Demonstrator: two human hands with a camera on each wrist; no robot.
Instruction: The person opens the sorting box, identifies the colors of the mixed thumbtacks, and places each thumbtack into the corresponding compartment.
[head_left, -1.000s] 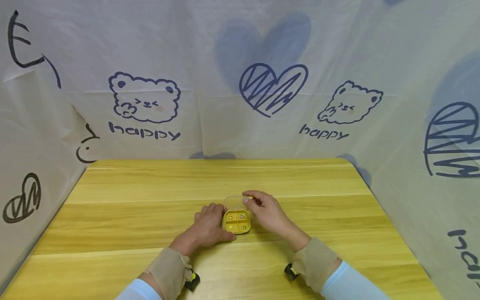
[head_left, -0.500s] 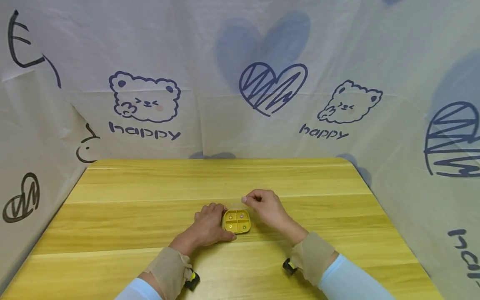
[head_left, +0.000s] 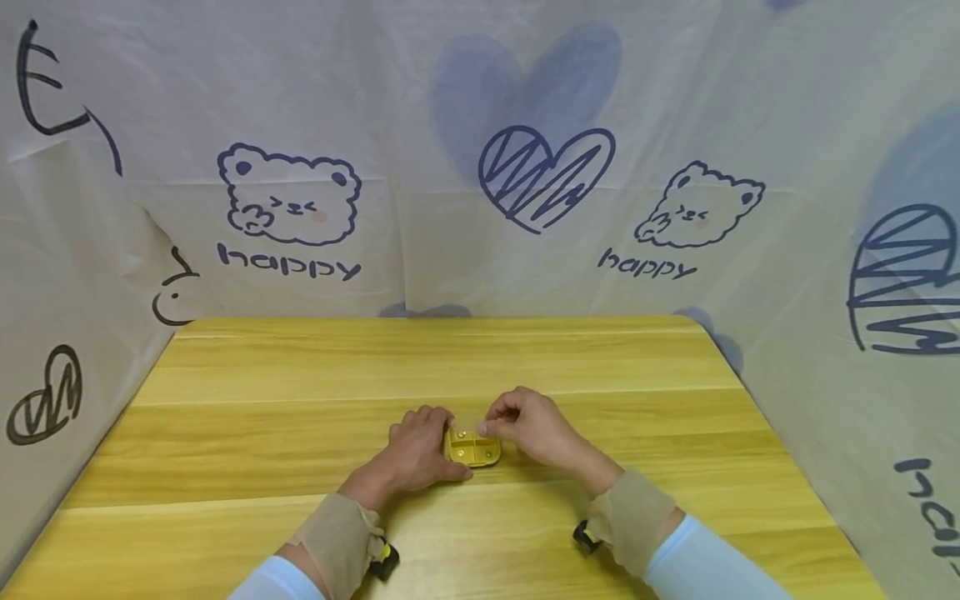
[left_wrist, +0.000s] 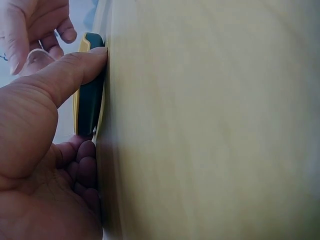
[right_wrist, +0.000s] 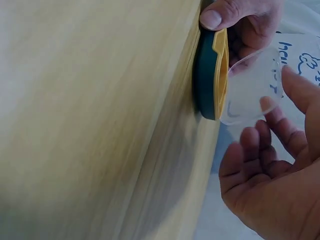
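Note:
A small pill box [head_left: 474, 454] lies on the table, yellow inside with a dark green outer shell [right_wrist: 205, 75] in the right wrist view. Dividers split its inside into compartments, and small pieces lie in some of them. My left hand [head_left: 420, 450] grips the box from the left, thumb at the near side and fingers around the far left. The clear lid [right_wrist: 250, 90] stands raised from the box's far edge, tilted over it. With thumb and a fingertip, my right hand [head_left: 536, 429] pinches the lid's free edge. In the head view that hand hides the box's far right corner.
The wood-grain table [head_left: 315, 358] extends around the hands. White cloth [head_left: 420, 242] with blue bears, hearts and lettering hangs behind it and along both sides. Each wrist wears a beige band with a small black device [head_left: 385, 562].
My right hand first lifted slightly, then came down and nearer, swinging the lid from standing open at the back toward the box. My left hand and the box have stayed in place.

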